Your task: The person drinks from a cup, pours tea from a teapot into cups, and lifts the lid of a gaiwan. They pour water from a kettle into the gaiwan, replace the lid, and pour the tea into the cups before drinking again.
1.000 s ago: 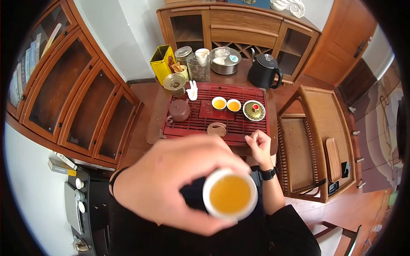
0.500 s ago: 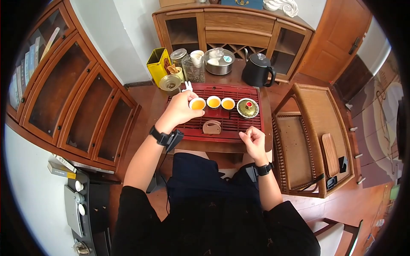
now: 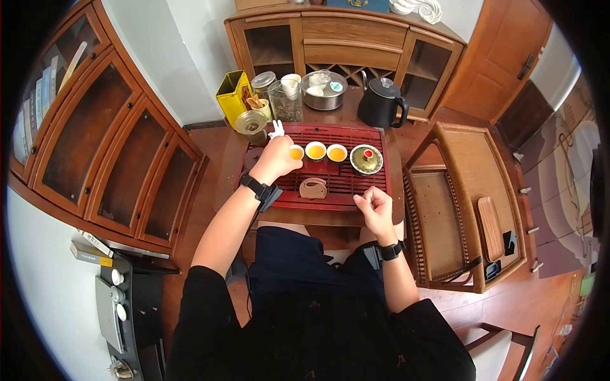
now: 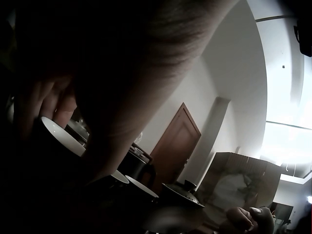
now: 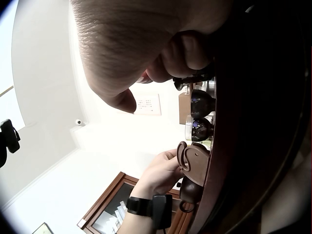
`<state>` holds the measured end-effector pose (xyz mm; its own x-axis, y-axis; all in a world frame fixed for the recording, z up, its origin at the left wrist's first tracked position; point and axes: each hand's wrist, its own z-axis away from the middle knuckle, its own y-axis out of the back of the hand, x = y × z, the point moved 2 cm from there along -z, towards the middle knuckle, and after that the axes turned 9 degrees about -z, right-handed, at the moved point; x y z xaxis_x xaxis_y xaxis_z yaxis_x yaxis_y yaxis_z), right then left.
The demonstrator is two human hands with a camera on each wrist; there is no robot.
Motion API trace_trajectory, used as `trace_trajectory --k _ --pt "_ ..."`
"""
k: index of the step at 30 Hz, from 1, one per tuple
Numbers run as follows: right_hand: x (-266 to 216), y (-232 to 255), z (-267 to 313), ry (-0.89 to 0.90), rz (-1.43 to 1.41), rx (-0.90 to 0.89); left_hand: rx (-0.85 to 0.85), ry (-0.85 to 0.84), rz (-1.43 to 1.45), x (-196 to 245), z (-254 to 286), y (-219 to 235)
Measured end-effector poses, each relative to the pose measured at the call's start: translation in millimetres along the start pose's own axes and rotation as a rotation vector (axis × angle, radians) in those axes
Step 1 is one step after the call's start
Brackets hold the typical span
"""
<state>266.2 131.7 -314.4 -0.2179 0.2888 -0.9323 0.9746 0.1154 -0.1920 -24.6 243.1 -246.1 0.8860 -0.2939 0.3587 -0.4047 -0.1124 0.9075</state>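
Note:
My left hand [image 3: 274, 160] holds a small white teacup [image 3: 297, 153] of amber tea at the left end of a row on the red slatted tea tray [image 3: 346, 202]. Fingers and thumb lie on either side of the cup; its white rim shows in the left wrist view. Two more teacups, a middle one [image 3: 315, 151] and a right one [image 3: 337, 153], hold the same tea. Beyond them sits a patterned lidded bowl [image 3: 366, 160] with a red knob. My right hand [image 3: 376, 209] hangs idle near the tray's front right corner, fingers loosely curled around nothing. Before the cups stands a brown elephant-shaped figure [image 3: 312, 188].
Behind my left hand, a dark brown teapot [image 3: 253, 156] is mostly hidden. A strainer [image 3: 251, 122], a white rabbit-eared ornament [image 3: 276, 129], a yellow tin [image 3: 234, 98], a glass jar [image 3: 286, 101], a steel pot [image 3: 324, 92] and a black kettle [image 3: 382, 103] line the back.
My left hand has carried the teacup from close to the head camera down to the tray, left of the other two cups. My right hand has stayed nearly still.

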Motion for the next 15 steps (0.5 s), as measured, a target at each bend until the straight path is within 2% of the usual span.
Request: trace_trajectory --k 5,8,15 --pt "-2.6 -0.1 -0.5 0.015 -0.003 -0.004 0.010 0.034 0.006 -3.1 -1.2 -3.0" --pt "-4.5 -1.6 -0.6 0.000 -0.015 -0.002 -0.043 0.032 0.037 -3.2 -1.4 -3.6" --pt "2.1 2.1 0.0 0.017 0.000 -0.005 -0.030 -0.031 -0.111 17.7 1.8 15.9"
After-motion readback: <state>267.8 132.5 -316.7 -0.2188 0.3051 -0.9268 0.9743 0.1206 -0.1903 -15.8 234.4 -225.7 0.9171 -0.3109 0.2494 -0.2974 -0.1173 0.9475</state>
